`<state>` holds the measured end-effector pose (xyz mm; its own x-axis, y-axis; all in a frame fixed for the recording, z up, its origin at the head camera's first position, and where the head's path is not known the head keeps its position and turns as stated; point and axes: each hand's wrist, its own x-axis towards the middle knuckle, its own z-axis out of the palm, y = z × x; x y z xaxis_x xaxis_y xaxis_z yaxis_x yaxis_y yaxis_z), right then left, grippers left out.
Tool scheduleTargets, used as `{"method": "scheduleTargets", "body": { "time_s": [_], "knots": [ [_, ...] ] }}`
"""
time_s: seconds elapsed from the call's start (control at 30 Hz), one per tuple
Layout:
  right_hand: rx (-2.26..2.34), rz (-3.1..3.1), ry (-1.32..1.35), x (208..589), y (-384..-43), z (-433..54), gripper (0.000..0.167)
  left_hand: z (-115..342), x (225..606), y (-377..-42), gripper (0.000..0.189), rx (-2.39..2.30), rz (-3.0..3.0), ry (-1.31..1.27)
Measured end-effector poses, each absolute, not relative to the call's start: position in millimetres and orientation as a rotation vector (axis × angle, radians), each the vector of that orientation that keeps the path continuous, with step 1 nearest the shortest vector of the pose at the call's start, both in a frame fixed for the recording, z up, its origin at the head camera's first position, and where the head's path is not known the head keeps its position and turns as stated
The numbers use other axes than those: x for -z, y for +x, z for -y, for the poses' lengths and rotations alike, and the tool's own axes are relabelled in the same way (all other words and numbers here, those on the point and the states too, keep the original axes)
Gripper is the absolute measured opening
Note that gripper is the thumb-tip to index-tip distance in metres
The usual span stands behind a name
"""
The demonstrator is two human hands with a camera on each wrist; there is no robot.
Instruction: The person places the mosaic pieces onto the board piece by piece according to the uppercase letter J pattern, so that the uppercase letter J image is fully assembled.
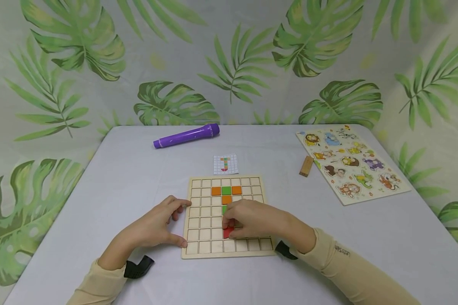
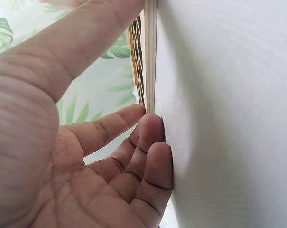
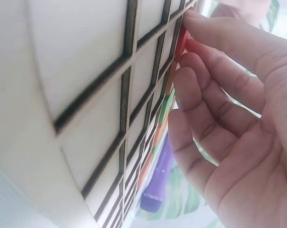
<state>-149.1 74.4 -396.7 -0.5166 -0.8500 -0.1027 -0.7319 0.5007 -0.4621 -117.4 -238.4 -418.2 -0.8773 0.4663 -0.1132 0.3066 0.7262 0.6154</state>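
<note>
A square wooden grid board (image 1: 205,246) lies on the table in front of me. Orange tiles (image 1: 216,191) and green tiles (image 1: 226,190) fill a short row near its top and part of a column below. My right hand (image 1: 252,218) pinches a red tile (image 1: 227,232) between thumb and forefinger, low in that column; the hand covers some cells. In the right wrist view the red tile (image 3: 182,37) lies at the grid's surface. With thumb and forefinger spread, my left hand (image 1: 156,224) touches the board's left edge; its other fingers bend loosely beside it.
Just behind the board lies a small pattern card (image 1: 225,164) with a coloured J shape. A purple toy microphone (image 1: 187,136) is farther back on the left. To the right are a small wooden block (image 1: 306,166) and an animal puzzle board (image 1: 353,165).
</note>
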Motion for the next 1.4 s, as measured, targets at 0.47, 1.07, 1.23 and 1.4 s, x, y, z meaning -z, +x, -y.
{"method": "scheduleTargets", "body": {
  "time_s": [0.47, 1.07, 1.23, 1.4],
  "knots": [
    [0.566, -2.451, -1.264, 390, -149, -91, 0.011, 239, 419, -117, 0.098, -0.873, -2.671, 0.599],
    [0.656, -2.566, -0.846, 383, -138, -199, 0.029, 239, 418, -117, 0.098, -0.865, -2.673, 0.606],
    [0.658, -2.582, -0.772, 384, -133, -218, 0.031, 239, 417, -117, 0.098, -0.874, -2.667, 0.608],
    [0.677, -2.565, -0.726, 386, -130, -230, 0.032, 239, 418, -117, 0.098, -0.872, -2.668, 0.615]
  ]
}}
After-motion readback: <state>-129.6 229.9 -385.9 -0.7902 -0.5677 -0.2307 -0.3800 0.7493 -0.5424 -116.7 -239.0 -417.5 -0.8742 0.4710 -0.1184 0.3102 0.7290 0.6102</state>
